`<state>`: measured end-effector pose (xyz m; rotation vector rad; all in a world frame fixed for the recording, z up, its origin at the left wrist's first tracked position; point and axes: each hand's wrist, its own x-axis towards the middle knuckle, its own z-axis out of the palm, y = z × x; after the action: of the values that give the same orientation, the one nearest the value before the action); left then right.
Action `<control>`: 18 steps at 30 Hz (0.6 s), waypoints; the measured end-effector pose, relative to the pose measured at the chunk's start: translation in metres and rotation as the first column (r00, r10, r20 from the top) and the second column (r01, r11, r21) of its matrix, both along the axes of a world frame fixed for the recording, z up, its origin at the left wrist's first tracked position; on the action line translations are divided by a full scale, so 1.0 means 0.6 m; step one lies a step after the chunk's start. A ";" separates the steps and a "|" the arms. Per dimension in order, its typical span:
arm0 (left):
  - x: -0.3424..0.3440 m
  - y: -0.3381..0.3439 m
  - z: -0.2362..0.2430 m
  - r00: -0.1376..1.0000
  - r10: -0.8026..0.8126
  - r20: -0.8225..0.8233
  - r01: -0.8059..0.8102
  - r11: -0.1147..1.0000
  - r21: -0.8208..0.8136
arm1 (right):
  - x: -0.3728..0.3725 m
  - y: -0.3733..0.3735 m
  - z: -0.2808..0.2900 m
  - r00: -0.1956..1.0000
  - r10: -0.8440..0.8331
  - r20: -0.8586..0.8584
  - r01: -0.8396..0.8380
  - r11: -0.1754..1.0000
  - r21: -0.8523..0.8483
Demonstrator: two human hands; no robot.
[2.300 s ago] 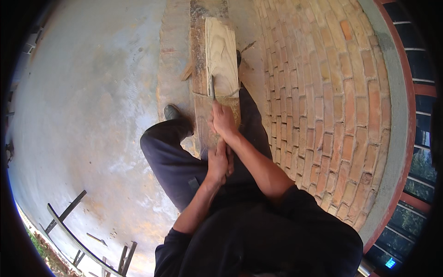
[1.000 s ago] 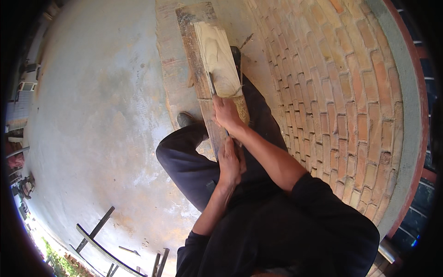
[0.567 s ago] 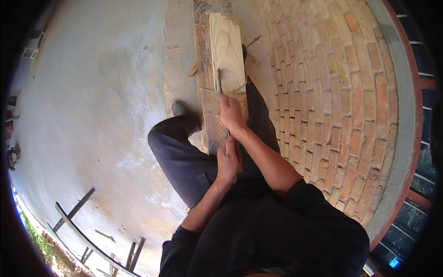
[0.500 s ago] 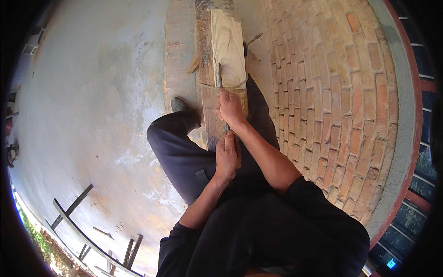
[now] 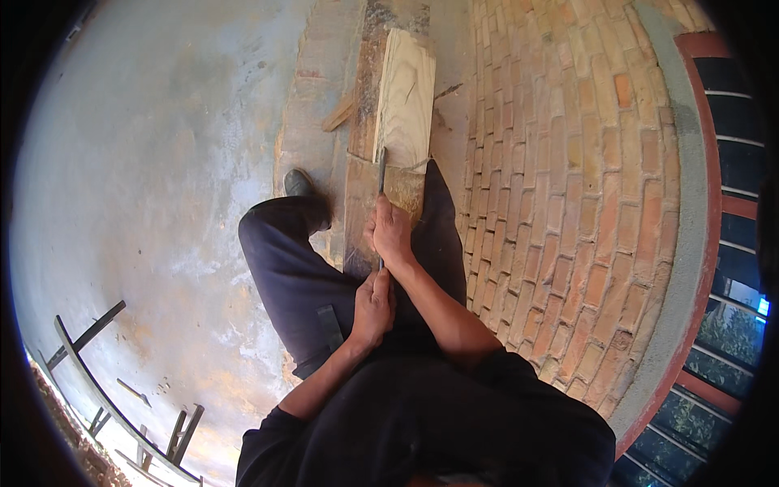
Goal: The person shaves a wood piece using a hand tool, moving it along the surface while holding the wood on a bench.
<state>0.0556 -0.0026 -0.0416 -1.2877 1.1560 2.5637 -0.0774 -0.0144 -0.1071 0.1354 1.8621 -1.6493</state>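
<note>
brick wall | plank | both hands' grip closed on chisel

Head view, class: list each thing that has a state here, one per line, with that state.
Right hand: closed round the chisel's shaft.
Left hand: closed on the chisel's rear end.
Chisel: gripped, tip against the pale plank.
Pale plank: lying flat on the wooden beam.
Wood scrap: loose beside the beam.

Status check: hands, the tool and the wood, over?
Right hand shut on chisel, forward. Left hand shut on its rear end. Blade on pale board atop plank. Nothing blocking.
</note>
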 end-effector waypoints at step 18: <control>0.039 0.035 -0.053 0.998 0.046 -0.044 -0.050 0.995 -0.086 | 0.030 0.019 -0.007 0.999 0.043 -0.006 -0.043 0.999 -0.004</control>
<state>0.0791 0.0187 -0.0732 -1.2999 1.2737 2.6138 -0.0596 -0.0028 -0.1112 0.0876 1.8535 -1.6260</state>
